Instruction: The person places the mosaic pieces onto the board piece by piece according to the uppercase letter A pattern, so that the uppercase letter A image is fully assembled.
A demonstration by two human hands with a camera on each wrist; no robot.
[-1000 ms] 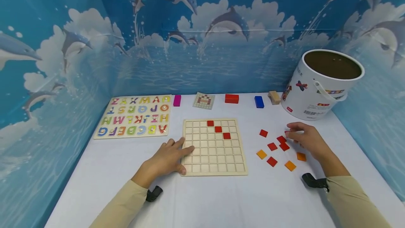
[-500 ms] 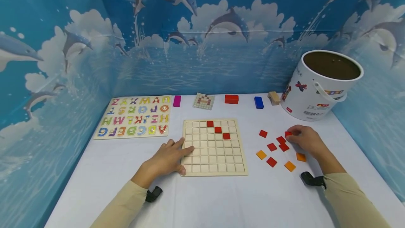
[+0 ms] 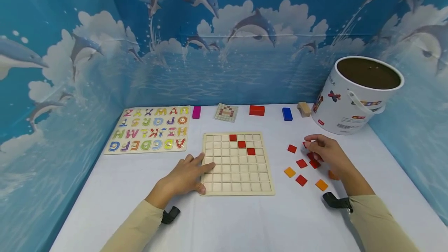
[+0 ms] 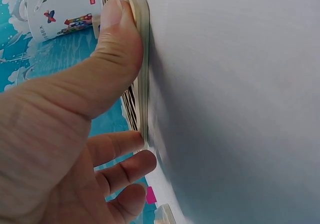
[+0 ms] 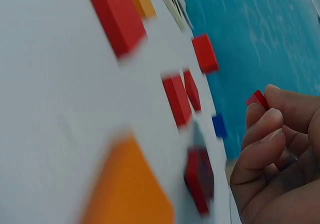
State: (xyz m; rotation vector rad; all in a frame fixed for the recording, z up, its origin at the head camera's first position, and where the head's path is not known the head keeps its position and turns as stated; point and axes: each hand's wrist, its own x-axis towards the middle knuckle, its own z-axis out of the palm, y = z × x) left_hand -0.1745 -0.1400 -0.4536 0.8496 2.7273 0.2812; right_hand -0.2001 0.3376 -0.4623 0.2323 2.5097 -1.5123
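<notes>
In the head view, my left hand [image 3: 185, 174] lies spread at the left edge of a wooden grid board [image 3: 227, 170], its thumb and fingertips touching the rim. Three red square tiles sit diagonally in the board's upper cells. My right hand [image 3: 329, 153] pinches a small red tile [image 5: 257, 100] between thumb and fingertips, raised off the table in the right wrist view. Below and around that hand lie several loose red tiles [image 3: 301, 180] and orange tiles [image 3: 321, 184]; the hand partly covers some of them. In the left wrist view, the left thumb [image 4: 120, 44] presses on the board's edge.
An alphabet board [image 3: 147, 131] lies at the back left. Along the back stand a magenta block [image 3: 196, 112], a pattern card [image 3: 226, 112], a red block [image 3: 257, 110], a blue block [image 3: 287, 114] and a wooden block [image 3: 303, 109]. A white bucket [image 3: 344, 104] stands at back right.
My right hand has lifted the red tile and shifted left with it, over the other loose tiles. The left hand and the board stay put.
</notes>
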